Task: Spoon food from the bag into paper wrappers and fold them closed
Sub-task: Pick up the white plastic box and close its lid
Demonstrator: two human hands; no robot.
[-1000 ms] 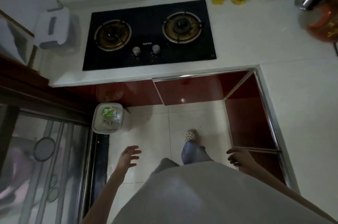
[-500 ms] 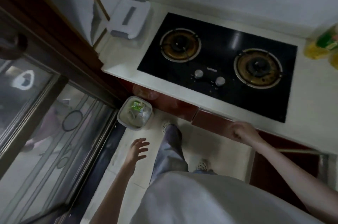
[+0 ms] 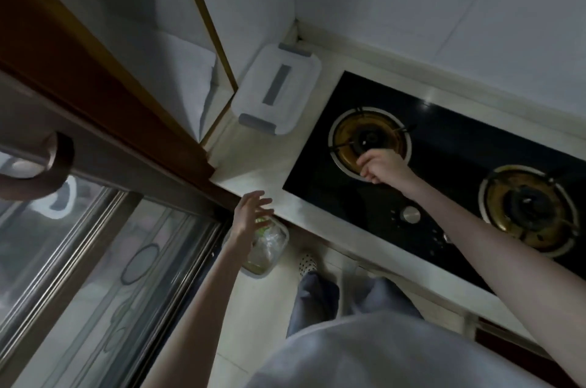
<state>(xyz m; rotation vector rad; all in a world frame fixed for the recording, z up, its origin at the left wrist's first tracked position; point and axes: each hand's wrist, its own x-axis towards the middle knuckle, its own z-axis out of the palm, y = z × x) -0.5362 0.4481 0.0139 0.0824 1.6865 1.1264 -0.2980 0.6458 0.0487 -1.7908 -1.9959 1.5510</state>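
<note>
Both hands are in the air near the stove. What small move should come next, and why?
Probably reach the left hand on toward the white lidded container in the counter corner. No bag, spoon or wrappers are in view, both hands look empty, and the left hand is open.

white counter (image 3: 253,176), stove (image 3: 444,165) (2 burners), container (image 3: 279,95)

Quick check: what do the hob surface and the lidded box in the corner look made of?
Hob surface: likely black tempered glass, glossy, since it shows a soft light reflection. Lidded box: apparently white, slightly translucent plastic, matte, with grey clip handles at both ends.
</note>
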